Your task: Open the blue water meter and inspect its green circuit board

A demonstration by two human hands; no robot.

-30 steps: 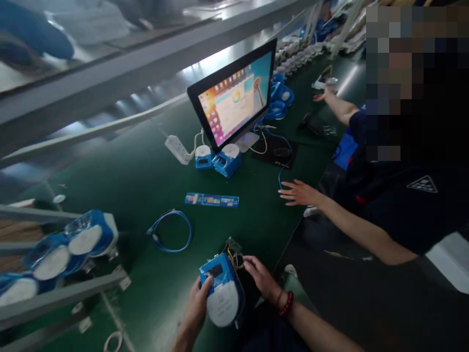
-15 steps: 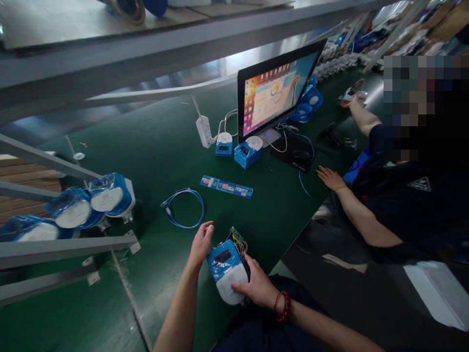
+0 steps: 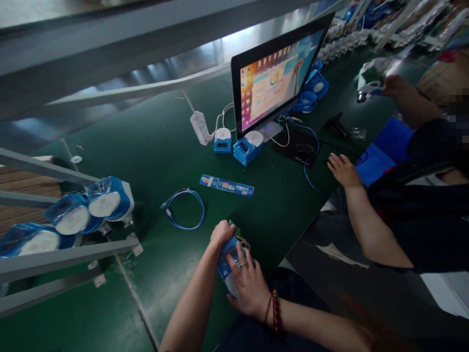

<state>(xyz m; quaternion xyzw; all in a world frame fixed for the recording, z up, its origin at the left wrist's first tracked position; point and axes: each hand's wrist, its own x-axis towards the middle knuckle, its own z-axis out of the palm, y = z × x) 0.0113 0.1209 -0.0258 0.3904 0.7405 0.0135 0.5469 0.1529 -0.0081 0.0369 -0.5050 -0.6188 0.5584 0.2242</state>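
Observation:
A blue and white meter unit (image 3: 227, 257) lies at the near edge of the green table (image 3: 154, 161), coloured wires and a small circuit board sticking out of its far end. My left hand (image 3: 221, 233) curls over that far end, at the wires. My right hand (image 3: 247, 282) lies flat on top of the unit and hides most of it; a ring and a red bead bracelet show on it. A coiled blue cable (image 3: 184, 211) rests on the table just beyond my left hand.
A monitor (image 3: 276, 78) stands at the back, with two blue units (image 3: 238, 145), a white power strip (image 3: 198, 127) and a strip of blue labels (image 3: 226, 185) in front. Bagged meters (image 3: 76, 212) sit on a rack at left. A seated person's hand (image 3: 342, 169) rests on the table's right edge.
My left hand came back from beside the unit onto its wired end. My right hand slid from the unit's side to cover its top. The view swung slightly right.

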